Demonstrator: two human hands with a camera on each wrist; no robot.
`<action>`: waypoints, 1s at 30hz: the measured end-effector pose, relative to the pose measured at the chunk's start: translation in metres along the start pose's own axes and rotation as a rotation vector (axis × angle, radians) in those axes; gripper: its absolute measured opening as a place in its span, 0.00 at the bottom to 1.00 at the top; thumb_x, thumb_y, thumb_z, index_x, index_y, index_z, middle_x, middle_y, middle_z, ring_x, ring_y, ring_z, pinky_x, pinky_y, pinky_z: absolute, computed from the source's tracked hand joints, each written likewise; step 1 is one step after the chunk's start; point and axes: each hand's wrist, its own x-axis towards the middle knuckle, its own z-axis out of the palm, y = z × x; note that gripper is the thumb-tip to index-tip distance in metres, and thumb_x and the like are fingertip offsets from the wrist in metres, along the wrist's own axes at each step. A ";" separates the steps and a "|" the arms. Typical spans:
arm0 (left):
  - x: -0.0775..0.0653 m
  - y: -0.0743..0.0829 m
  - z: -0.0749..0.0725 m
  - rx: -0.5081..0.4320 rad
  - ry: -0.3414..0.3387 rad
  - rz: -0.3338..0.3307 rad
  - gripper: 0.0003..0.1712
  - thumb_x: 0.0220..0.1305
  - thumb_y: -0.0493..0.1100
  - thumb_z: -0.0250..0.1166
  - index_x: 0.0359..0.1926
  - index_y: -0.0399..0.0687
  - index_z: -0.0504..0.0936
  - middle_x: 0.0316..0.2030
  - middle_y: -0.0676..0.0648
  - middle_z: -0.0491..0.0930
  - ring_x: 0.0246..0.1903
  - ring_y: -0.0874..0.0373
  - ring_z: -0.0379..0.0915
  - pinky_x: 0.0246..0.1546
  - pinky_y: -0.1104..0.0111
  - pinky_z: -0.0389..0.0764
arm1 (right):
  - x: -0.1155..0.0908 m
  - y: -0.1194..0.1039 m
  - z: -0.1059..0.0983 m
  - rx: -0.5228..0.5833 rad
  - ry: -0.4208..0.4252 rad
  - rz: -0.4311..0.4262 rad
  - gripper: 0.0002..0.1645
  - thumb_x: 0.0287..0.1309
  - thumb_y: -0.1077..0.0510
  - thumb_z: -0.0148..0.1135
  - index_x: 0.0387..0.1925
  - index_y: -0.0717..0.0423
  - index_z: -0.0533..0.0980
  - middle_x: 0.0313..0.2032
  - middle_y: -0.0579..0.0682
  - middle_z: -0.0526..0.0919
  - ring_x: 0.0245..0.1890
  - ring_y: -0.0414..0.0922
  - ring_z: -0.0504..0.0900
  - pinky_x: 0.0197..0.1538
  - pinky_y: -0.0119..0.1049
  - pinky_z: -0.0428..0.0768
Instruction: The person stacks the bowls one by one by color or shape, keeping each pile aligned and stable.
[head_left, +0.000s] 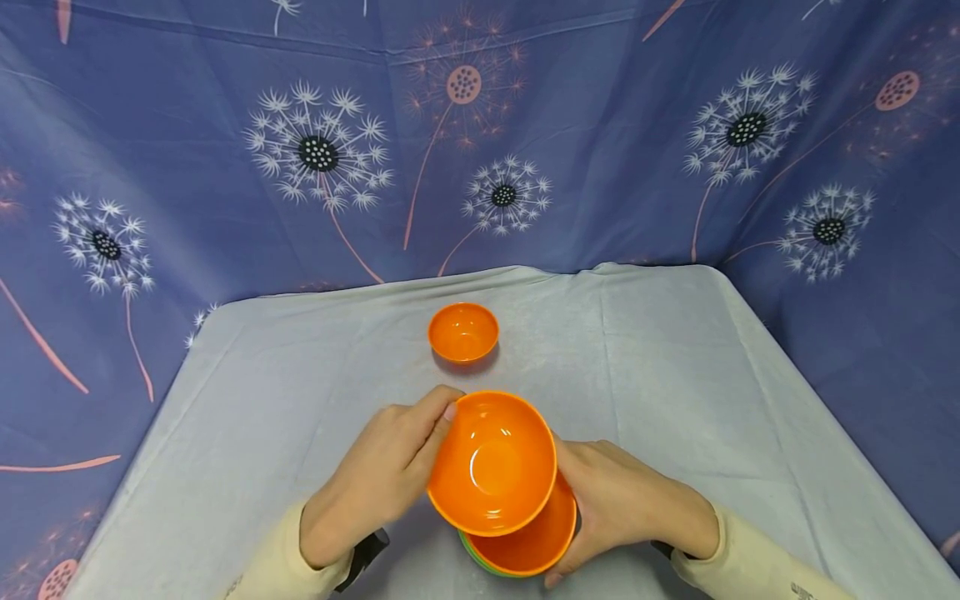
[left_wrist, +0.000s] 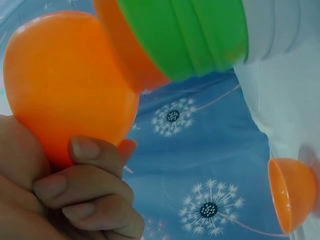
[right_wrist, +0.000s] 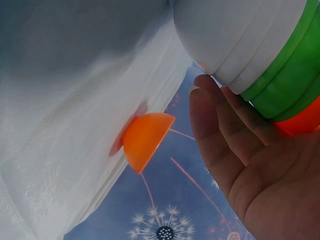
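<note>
My left hand point(head_left: 386, 467) pinches the rim of an orange bowl point(head_left: 495, 462), thumb inside and fingers curled under it. In the head view that bowl is tilted over a stack of bowls and overlaps its top. The stack has an orange bowl point(head_left: 543, 533) uppermost, green bowls point(left_wrist: 185, 40) below it and white bowls point(left_wrist: 272, 30) at the bottom, as both wrist views show. Around the stack's right side my right hand point(head_left: 622, 500) holds it, thumb at the near side and fingers at the far side.
Another orange bowl point(head_left: 463, 333) stands upright on the table farther back, beyond both hands. A pale cloth point(head_left: 667, 375) covers the table. Blue curtains point(head_left: 600, 142) with a dandelion print hang behind it and along both sides.
</note>
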 end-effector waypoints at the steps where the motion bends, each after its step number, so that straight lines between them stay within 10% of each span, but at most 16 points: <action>1: 0.000 0.000 0.001 0.009 -0.004 0.005 0.11 0.76 0.45 0.46 0.48 0.59 0.75 0.20 0.64 0.69 0.20 0.68 0.66 0.22 0.73 0.72 | 0.000 0.000 0.000 0.000 -0.001 -0.002 0.66 0.17 0.20 0.71 0.63 0.34 0.57 0.48 0.24 0.71 0.43 0.26 0.73 0.42 0.33 0.79; 30: -0.006 0.005 0.029 0.032 -0.121 0.057 0.12 0.76 0.46 0.45 0.49 0.58 0.74 0.25 0.65 0.75 0.22 0.72 0.70 0.23 0.71 0.76 | 0.005 -0.001 -0.006 0.142 -0.007 -0.076 0.75 0.13 0.24 0.76 0.67 0.42 0.54 0.55 0.33 0.71 0.48 0.32 0.74 0.47 0.38 0.79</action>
